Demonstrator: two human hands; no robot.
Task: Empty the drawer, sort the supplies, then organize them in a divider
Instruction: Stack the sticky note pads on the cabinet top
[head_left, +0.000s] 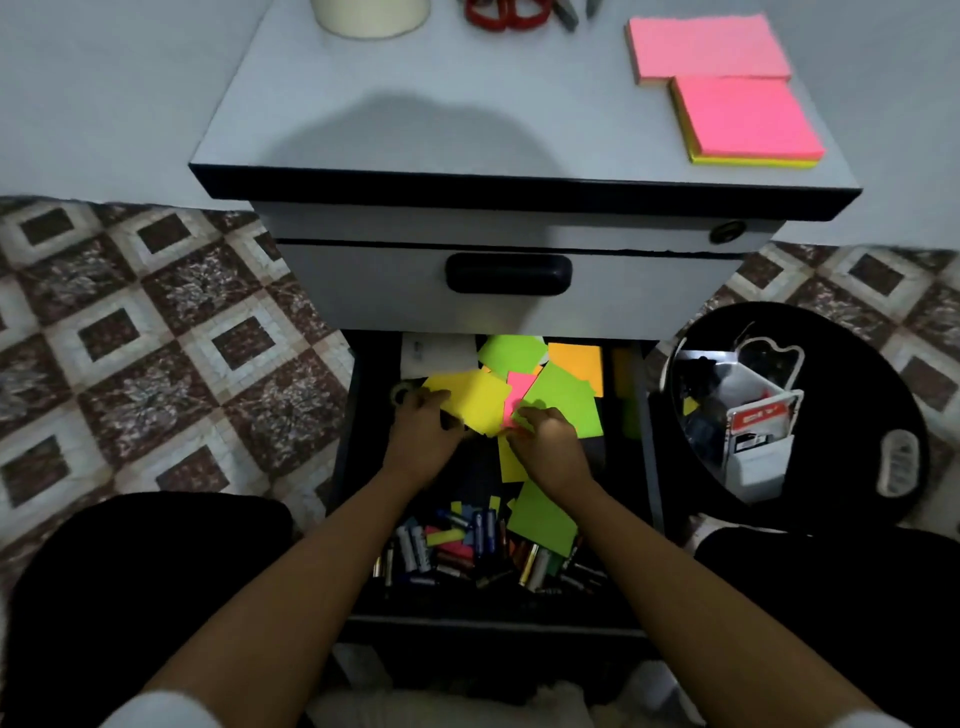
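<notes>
The lower drawer (345, 467) of a grey cabinet is pulled open below me. Loose sticky notes lie in it: yellow (475, 397), green (569, 402), pink (517, 389) and orange (579, 364). My left hand (423, 434) grips the yellow note at its lower left edge. My right hand (550, 441) pinches the pink and green notes at their near corner. Several batteries and markers (467, 545) are piled at the drawer's near end, beside another green note (540, 514).
On the cabinet top (415, 104) lie two pink sticky note pads (709, 47) (748, 119), red scissors (506, 13) and a white cup (371, 15). A black round bin (883, 364) with a white divider tray (753, 431) inside stands at right. Patterned tile floor (156, 338) lies at left.
</notes>
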